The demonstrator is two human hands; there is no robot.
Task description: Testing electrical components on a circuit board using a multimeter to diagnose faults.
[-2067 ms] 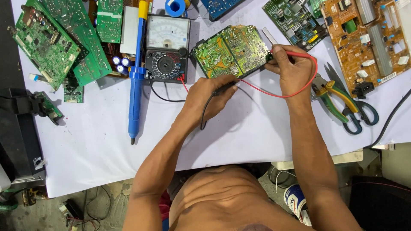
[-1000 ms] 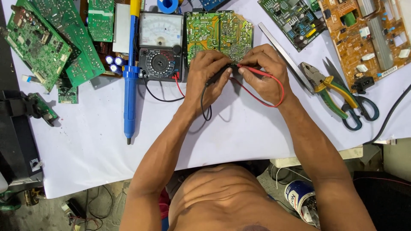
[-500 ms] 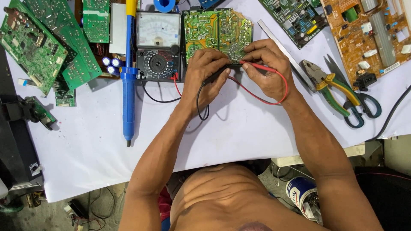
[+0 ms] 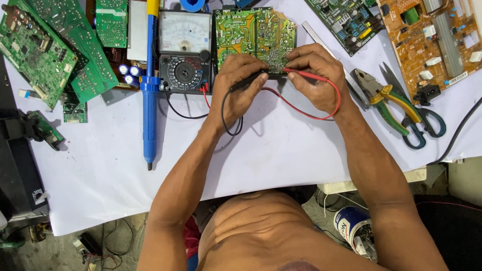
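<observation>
The left hand (image 4: 240,85) is closed around a black probe (image 4: 249,80), and the right hand (image 4: 314,75) pinches a red probe (image 4: 304,75) between thumb and fingers. Both tips meet the near edge of the green board (image 4: 253,35), which lies solder side up at the far middle of the worktop (image 4: 281,145), just right of the meter (image 4: 185,52).

The 2 tips sit close together over dense solder joints; a small slip of either hand could bridge neighbouring pads or give a false reading, I judge. The red lead (image 4: 321,113) loops out under the right wrist and the black lead (image 4: 228,125) curls under the left one, so a pull back could drag a cable and tug the meter or shift the board.

Room is tight on the far side. The blue solder pump (image 4: 148,100) lies just left of the meter, with loose green boards (image 4: 50,50) further left. To the right, a metal strip (image 4: 329,52) runs just beside the right hand, then pliers (image 4: 384,100) and scissors (image 4: 424,118), and an orange board (image 4: 432,40) at the far right. The near half of the worktop, in front of the forearms, is the open room, ending at the near edge above the person's lap.
</observation>
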